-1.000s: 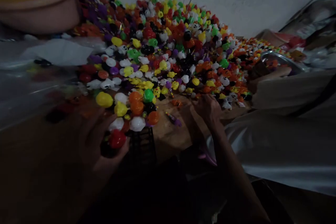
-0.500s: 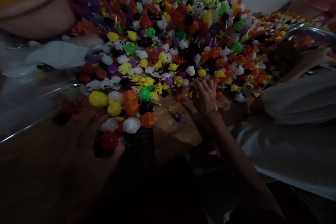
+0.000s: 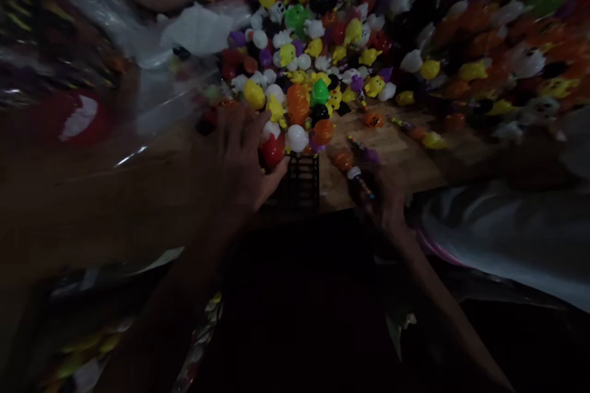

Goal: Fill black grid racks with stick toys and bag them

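My left hand lies at the near left corner of a black grid rack, fingers spread and thumb stretched out. Between thumb and fingers is a round red topper, close to or against the hand. Toppers in white, yellow, orange, green and black crowd the rack, among them a white one and an orange one. To the right, my right hand, dim and blurred, is closed on an orange-topped candy tube, its topper pointing toward the rack. A purple-topped tube lies just beyond.
A large heap of coloured toy toppers covers the far side of the wooden table. Clear plastic bags lie at left. A yellow-topped tube lies on the right. Grey cloth hangs at the near right.
My right hand has come back from the heap's edge toward me and now holds an orange-topped tube. The view has tilted down and turned left; my left hand stays by the red topper.
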Tool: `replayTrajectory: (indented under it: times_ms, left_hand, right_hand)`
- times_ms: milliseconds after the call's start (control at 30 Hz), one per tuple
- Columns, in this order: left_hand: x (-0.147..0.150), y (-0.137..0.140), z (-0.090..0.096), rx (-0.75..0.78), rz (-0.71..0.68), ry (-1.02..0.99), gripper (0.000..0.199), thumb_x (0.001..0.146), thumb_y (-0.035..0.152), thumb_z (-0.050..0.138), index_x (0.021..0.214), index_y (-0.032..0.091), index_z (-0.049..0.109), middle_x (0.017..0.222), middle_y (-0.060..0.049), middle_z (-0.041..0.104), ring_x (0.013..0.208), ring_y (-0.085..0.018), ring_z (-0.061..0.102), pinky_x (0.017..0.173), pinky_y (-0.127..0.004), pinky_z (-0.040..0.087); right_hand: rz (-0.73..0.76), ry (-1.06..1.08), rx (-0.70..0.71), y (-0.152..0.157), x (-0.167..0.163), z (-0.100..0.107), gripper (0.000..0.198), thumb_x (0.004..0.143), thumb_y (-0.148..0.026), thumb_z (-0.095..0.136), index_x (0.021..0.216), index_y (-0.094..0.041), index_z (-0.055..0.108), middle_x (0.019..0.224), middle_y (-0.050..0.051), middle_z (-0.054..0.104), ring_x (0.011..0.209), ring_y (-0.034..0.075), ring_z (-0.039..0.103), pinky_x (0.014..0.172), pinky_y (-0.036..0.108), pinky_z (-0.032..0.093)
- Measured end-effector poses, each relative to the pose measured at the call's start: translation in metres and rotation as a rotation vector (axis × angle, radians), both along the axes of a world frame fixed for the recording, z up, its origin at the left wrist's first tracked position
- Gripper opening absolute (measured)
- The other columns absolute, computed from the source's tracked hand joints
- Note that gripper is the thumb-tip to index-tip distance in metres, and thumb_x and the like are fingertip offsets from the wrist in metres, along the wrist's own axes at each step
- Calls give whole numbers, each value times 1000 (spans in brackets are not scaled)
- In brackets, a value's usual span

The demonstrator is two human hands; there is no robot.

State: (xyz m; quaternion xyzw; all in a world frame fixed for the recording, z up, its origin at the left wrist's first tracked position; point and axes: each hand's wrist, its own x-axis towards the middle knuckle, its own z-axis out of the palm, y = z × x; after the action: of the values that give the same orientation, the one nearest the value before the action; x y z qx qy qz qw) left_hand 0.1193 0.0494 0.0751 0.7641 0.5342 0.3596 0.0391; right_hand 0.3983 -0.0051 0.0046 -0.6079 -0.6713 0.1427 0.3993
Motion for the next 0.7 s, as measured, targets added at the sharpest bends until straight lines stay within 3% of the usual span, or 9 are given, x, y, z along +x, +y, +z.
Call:
replayTrajectory:
  times_ms: [133, 200, 300, 400, 533, 700]
  left_hand:
    - [-7, -11, 16, 74, -10, 115, 82, 77, 36, 82, 149, 27, 46, 164, -10, 39, 156, -48, 23, 128, -71, 25]
    - [-10, -15, 27, 100, -49, 117, 77, 81, 40, 79, 150, 28, 46, 166, -8, 36, 157, -45, 22, 129, -69, 23]
    - [-11, -12, 35, 98, -124, 76, 62, 92, 48, 67, 148, 32, 46, 167, -3, 36, 160, -38, 18, 132, -63, 19]
    - [-7, -1, 31, 124, -145, 58, 54, 98, 51, 59, 147, 31, 48, 165, -3, 41, 161, -35, 20, 133, -59, 18]
    - [-2, 10, 21, 97, -115, 99, 48, 101, 51, 51, 146, 33, 51, 160, -1, 49, 159, -32, 26, 132, -58, 23]
    - [-10, 11, 16, 5, -148, 173, 46, 106, 41, 40, 149, 27, 48, 161, -4, 49, 156, -30, 35, 128, -56, 32]
  right_hand:
    - [-21, -349, 41, 3, 20, 2, 39, 90, -32, 61, 126, -20, 68, 129, 17, 67, 114, 35, 62, 99, 57, 49]
    - [-44, -387, -7, -3, 34, 6, 42, 88, -27, 58, 128, -20, 67, 130, 16, 67, 113, 34, 63, 96, 54, 50]
    - [-130, -353, 6, -19, 35, 18, 35, 91, -23, 52, 121, -20, 71, 115, 14, 73, 102, 31, 67, 88, 48, 52]
    - [-167, -288, 7, -28, 6, 27, 31, 99, -33, 52, 121, -23, 72, 105, 12, 75, 88, 27, 69, 77, 41, 53]
    - [-152, -389, -99, -21, -34, 26, 36, 98, -43, 60, 123, -20, 73, 116, 15, 74, 89, 29, 70, 71, 38, 51]
    - [-225, -327, -149, -11, -25, 21, 30, 100, -36, 53, 109, -19, 76, 110, 15, 75, 85, 27, 71, 68, 37, 50]
